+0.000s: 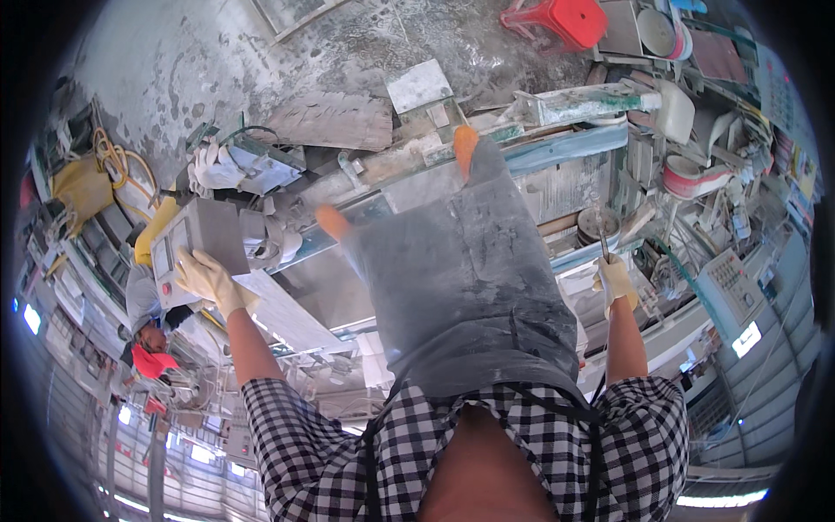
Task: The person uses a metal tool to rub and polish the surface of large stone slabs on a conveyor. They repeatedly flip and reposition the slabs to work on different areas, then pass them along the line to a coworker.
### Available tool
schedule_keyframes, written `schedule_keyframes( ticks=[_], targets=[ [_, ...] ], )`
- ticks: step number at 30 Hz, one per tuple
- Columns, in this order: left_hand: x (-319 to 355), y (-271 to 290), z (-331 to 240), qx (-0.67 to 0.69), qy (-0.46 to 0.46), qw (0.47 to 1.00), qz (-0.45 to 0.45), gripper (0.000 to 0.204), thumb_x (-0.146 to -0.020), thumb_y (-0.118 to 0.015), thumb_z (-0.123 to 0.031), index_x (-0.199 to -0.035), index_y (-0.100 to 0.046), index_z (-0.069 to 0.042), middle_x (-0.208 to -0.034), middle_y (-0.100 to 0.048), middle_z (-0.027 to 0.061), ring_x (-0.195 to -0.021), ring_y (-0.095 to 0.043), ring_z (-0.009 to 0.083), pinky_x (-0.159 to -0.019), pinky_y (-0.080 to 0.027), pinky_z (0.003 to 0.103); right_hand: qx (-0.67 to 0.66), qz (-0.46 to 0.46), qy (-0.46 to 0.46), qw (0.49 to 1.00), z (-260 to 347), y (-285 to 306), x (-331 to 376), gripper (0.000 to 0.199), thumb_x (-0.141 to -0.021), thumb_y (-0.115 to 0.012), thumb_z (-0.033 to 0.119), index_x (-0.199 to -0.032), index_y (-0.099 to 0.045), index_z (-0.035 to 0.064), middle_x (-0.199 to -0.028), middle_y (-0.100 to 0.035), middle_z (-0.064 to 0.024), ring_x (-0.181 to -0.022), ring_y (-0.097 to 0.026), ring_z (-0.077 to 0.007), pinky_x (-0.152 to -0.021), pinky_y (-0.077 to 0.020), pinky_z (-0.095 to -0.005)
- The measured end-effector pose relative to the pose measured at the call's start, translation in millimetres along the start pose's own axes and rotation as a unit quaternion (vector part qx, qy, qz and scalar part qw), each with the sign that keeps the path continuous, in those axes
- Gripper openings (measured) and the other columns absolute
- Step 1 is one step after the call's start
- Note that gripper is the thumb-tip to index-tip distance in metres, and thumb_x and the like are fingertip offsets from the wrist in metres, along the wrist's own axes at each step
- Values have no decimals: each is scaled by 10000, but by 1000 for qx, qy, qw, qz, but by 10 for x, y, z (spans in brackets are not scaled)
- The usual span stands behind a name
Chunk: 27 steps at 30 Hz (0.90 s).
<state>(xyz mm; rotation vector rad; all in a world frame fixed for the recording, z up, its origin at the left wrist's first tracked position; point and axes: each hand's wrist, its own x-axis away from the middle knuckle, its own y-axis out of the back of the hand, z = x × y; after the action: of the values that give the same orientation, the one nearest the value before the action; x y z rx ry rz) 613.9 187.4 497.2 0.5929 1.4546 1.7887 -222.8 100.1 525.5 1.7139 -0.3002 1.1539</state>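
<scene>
My left hand point(207, 277), in a pale rubber glove, lies with its fingers stretched over the front panel of a grey metal control box point(217, 230). A red button point(167, 289) shows on that panel beside the fingers. Off to the right, my gloved right hand point(616, 278) is closed round a thin, rod-like tool point(602, 237) that points away from me. The tool's far end overlaps a small round bucket point(609, 223), and I cannot tell whether it touches it. A dark apron point(461, 270) covers my front.
A red stool point(570, 22) stands on the stained floor at the far right. Pale gloves point(216, 167) hang beyond the control box. A keypad panel point(735, 287) is at the right. Another person point(152, 337) is at the left. Rails and a worn board point(335, 120) lie ahead.
</scene>
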Motion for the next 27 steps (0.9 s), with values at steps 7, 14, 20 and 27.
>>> schedule_keyframes(
  ticks=[7, 14, 20, 27],
  targets=[
    [-29, -27, 62, -6, -37, 999, -38, 431, -1035, -478, -277, -1372, -543, -16, -1266, -645, 207, -1216, -546, 423, -1053, -349, 558, -29, -19, 17, 999, 327, 352, -483, 178, -963, -583, 208, -917, -628, 43, -604, -607, -74, -443, -588, -170, -396, -466, -309],
    [-30, -10, 86, -12, -50, 997, -61, 388, -1023, -493, -216, -1320, -586, 16, -1252, -647, 199, -1165, -556, 396, -1023, -374, 499, -65, -6, 73, 995, 433, 138, -1020, 190, -998, -572, 222, -972, -625, 42, -629, -595, -52, -452, -559, -145, -403, -467, -301],
    [-52, -62, 270, -15, -52, 998, -40, 411, -1053, -445, -234, -1354, -568, 16, -1277, -630, 222, -1162, -557, 392, -1037, -373, 483, -144, -74, 27, 986, 606, -76, -1554, 180, -990, -547, 184, -1022, -646, 37, -657, -606, -59, -472, -567, -131, -438, -498, -275],
    [64, 38, 335, 1, -7, 1000, -13, 427, -1086, -366, -239, -1380, -556, 5, -1380, -595, 199, -1260, -547, 379, -1118, -337, 458, -249, -142, 198, 937, 1324, 601, -3032, 193, -981, -634, 210, -1004, -666, 21, -630, -563, -19, -477, -522, -136, -440, -419, -291]
  ],
)
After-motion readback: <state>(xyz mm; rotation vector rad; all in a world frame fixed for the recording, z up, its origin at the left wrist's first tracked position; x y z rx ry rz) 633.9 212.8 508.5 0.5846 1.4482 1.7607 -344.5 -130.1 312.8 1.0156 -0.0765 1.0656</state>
